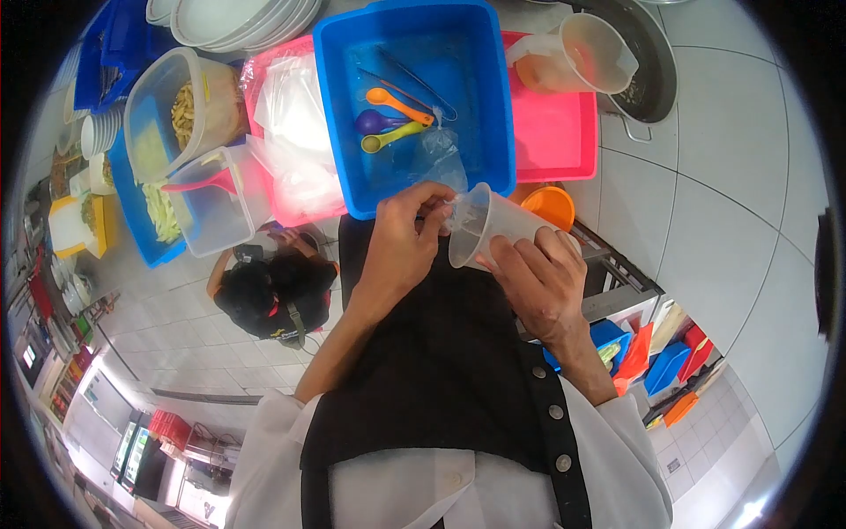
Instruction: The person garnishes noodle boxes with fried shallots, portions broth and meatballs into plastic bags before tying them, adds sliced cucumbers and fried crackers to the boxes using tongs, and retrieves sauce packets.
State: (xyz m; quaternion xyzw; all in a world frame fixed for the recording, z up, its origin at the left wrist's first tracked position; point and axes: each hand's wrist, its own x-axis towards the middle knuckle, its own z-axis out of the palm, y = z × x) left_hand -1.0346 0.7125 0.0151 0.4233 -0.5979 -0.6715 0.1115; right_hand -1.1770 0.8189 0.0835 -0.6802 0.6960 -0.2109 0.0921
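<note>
Left hand [412, 231] pinches clear plastic film [453, 214]; curled right hand [539, 278] grips a tilted, translucent plastic cup [504, 220]. Both items are partly hidden.

Spoons [374, 122] lie in the tub [490, 97] beyond the cup [508, 219].

Left hand [418, 220] pinched, right hand [539, 275] curled, forearms [345, 339] angled inward
</note>
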